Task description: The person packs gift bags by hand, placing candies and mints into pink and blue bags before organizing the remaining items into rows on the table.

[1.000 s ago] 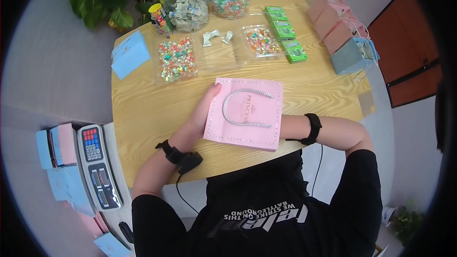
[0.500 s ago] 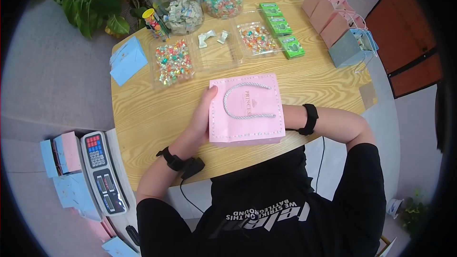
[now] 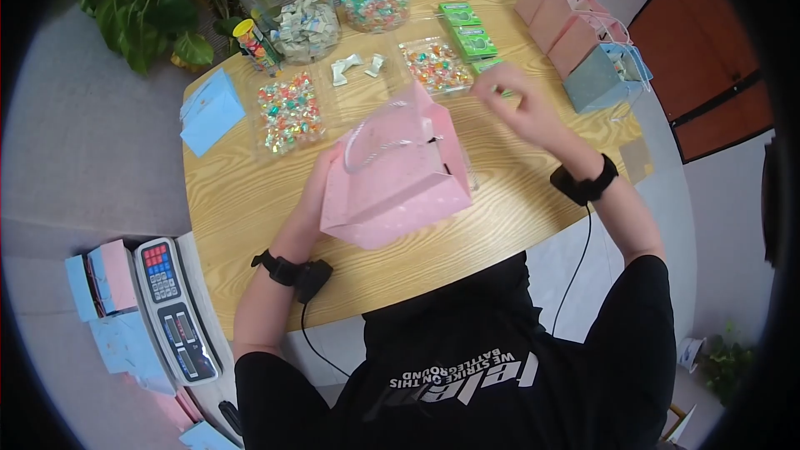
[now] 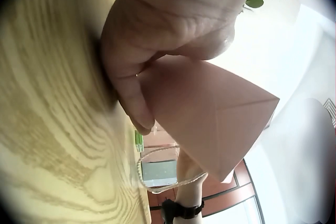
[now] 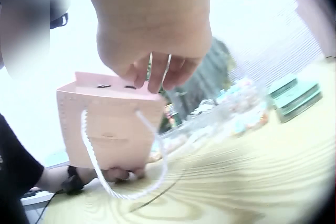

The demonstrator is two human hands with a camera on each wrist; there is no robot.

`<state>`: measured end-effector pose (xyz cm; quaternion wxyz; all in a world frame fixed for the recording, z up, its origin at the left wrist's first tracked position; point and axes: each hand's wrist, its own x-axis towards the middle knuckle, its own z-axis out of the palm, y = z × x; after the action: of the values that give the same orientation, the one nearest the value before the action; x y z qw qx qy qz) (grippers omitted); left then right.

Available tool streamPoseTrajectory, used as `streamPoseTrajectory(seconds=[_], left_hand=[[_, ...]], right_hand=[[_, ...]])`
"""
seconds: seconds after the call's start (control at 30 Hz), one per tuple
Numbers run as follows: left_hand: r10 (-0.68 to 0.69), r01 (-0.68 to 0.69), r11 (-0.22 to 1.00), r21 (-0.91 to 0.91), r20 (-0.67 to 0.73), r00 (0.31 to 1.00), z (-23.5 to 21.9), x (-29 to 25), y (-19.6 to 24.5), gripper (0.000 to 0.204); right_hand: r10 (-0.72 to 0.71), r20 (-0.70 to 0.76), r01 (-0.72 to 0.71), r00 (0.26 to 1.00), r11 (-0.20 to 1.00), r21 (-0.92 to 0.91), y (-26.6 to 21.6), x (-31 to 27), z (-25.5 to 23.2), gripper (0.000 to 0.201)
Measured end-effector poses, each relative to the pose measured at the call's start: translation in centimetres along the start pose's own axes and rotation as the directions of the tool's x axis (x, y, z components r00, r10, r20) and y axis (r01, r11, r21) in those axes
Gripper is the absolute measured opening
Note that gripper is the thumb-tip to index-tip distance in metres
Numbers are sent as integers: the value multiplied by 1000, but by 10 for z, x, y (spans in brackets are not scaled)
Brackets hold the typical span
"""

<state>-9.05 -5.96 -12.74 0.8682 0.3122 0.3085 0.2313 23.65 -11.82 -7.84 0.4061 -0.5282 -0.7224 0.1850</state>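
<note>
A pink paper gift bag (image 3: pixel 396 200) with white rope handles is tilted over the middle of the table, its opening facing to the right. My left hand (image 3: pixel 312 196) grips its left side low down; in the left wrist view, the thumb and fingers of that hand (image 4: pixel 163 29) wrap the bag's bottom end. To the right of the opening, my right hand (image 3: pixel 523 107) is raised over the table, blurred, with loosely bent fingers and nothing visible in them. The right wrist view shows those fingers (image 5: pixel 155 74) hanging near the bag's top edge (image 5: pixel 118 95).
Trays of wrapped candies (image 3: pixel 289 112) and a few white-wrapped sweets (image 3: pixel 346 69) lie toward the back, before clear candy tubs (image 3: pixel 373 0). Green boxes (image 3: pixel 469 42) stand beside them. Pink bags (image 3: pixel 557 21) and a blue-grey bag (image 3: pixel 596 83) line the right edge; a flat blue bag (image 3: pixel 212 112) lies left.
My right hand has come out from behind the bag and moved right and away from me. The bag, in my left hand, has turned from facing up to tilted, showing its opening.
</note>
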Motion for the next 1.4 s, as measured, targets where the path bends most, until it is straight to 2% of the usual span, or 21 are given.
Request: streamPoseTrajectory(seconds=[0.03, 0.07, 0.1, 0.23, 0.3, 0.33, 0.4, 0.53, 0.6, 0.73, 0.8, 0.83, 0.9, 0.97, 1.03, 1.07, 1.13, 1.17, 1.3, 1.37, 1.4], left_hand=[[-24, 24, 999, -21, 22, 999, -9, 4, -1, 54], [-47, 49, 998, -39, 46, 998, -11, 7, 0, 53], [-50, 52, 998, -31, 54, 997, -10, 9, 1, 53], [-20, 20, 1000, 3, -44, 999, 3, 2, 4, 51], [-18, 19, 1000, 4, -80, 997, 3, 0, 4, 51], [-12, 12, 1000, 5, -87, 996, 2, 0, 4, 51], [-9, 10, 1000, 13, -94, 996, -2, 0, 4, 50], [14, -12, 1000, 27, -99, 995, 2, -3, 3, 49], [28, -22, 998, 52, -106, 994, 2, -4, 3, 49], [14, -11, 995, 96, -30, 999, -21, 0, 1, 51], [15, -14, 994, 105, -11, 1000, -30, 2, -1, 51], [12, -13, 995, 95, 11, 1000, -33, 4, -2, 50], [-2, -1, 996, 85, 32, 999, -37, 4, -2, 50], [-24, 22, 989, 148, 14, 1000, -37, 5, -2, 51], [-6, 9, 990, 138, -20, 1000, -6, -3, 0, 51], [25, -18, 992, 123, -63, 998, 6, -6, 0, 52], [36, -28, 989, 143, -56, 998, 4, -4, -2, 52], [52, -43, 987, 153, -52, 997, 2, -3, -2, 53], [52, -48, 988, 147, -28, 998, 6, -7, 1, 54], [68, -61, 990, 129, -45, 997, 15, -9, 1, 56], [78, -72, 990, 118, -51, 996, 14, -8, 1, 56]], right_hand=[[4, -6, -4, 1000, 1000, -3, 12, 2, -7, 21], [112, -60, -124, 992, 958, -258, 23, 6, -15, 26], [202, -141, -246, 969, 839, -486, 33, 8, -20, 31], [266, -212, -339, 941, 774, -535, 64, 4, -15, 50], [404, -111, -408, 908, 791, -456, 64, 5, -13, 58], [409, -115, -414, 905, 791, -450, 64, 5, -12, 58], [366, -90, -349, 926, 741, -573, 62, 3, -12, 59], [379, -64, -334, 923, 709, -622, 58, 2, -12, 52], [483, -80, -423, 872, 660, -621, 57, 4, -14, 44], [580, -108, -493, 808, 563, -664, 33, -2, -27, 36], [492, -133, -447, 860, 601, -662, 14, -13, -36, 38], [496, -130, -447, 859, 601, -663, 1, -16, -40, 38], [390, -33, -372, 920, 845, -384, -33, -23, -45, 37], [297, 26, -286, 954, 936, -204, -85, -21, -42, 36], [43, 56, -37, 997, 995, -98, -97, -20, -28, 30], [46, 45, -41, 998, 994, -97, -104, -16, -22, 30], [55, 254, -5, 966, 982, -191, -118, -4, -14, 30], [-4, 271, 58, 963, 980, -192, -114, -1, -4, 29], [-32, 308, 95, 951, 977, -189, -111, 13, 7, 29], [229, 425, -106, 876, 950, -295, -122, 19, -3, 29], [222, 436, -93, 872, 950, -297, -119, 18, -4, 29]])
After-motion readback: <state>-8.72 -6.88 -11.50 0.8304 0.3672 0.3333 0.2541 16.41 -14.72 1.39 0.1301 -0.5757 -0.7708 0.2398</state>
